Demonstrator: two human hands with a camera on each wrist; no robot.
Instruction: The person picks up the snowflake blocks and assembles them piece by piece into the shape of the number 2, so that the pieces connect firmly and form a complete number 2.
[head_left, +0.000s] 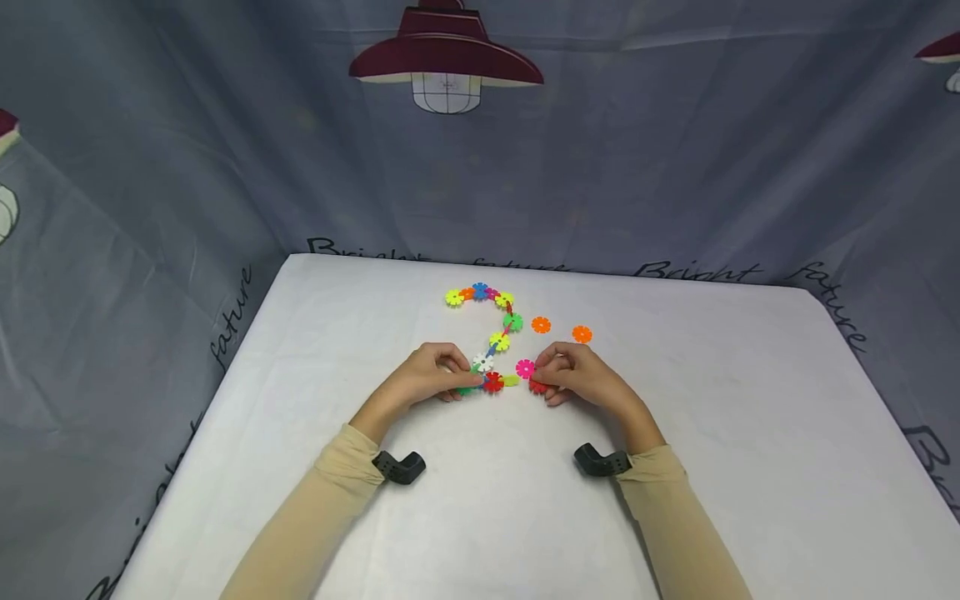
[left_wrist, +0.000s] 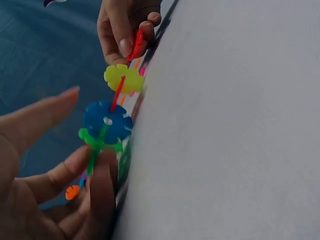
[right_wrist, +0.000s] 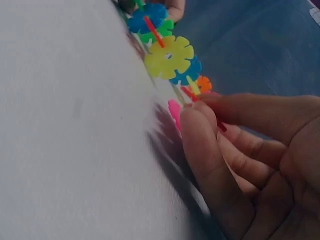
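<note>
A chain of colourful notched flower discs winds across the white table, from a yellow disc [head_left: 454, 297] at the far end to a lime-yellow disc [head_left: 511, 381] at the near end. My left hand [head_left: 427, 372] pinches a green disc [left_wrist: 94, 150] at the chain's near bend, beside a blue disc [left_wrist: 107, 120]. Between finger and thumb, my right hand [head_left: 581, 377] holds a loose red disc [head_left: 537, 388], a small gap to the right of the lime-yellow disc. Another red disc [head_left: 492, 382] links the blue and lime-yellow ones. Fingers partly hide the held discs.
A loose pink disc [head_left: 525, 368] lies just beyond the right fingertips. Two orange discs, one nearer the chain [head_left: 541, 325] and one farther right [head_left: 582, 334], lie behind the right hand. Grey printed curtains [head_left: 600, 167] hang around the white table [head_left: 750, 417].
</note>
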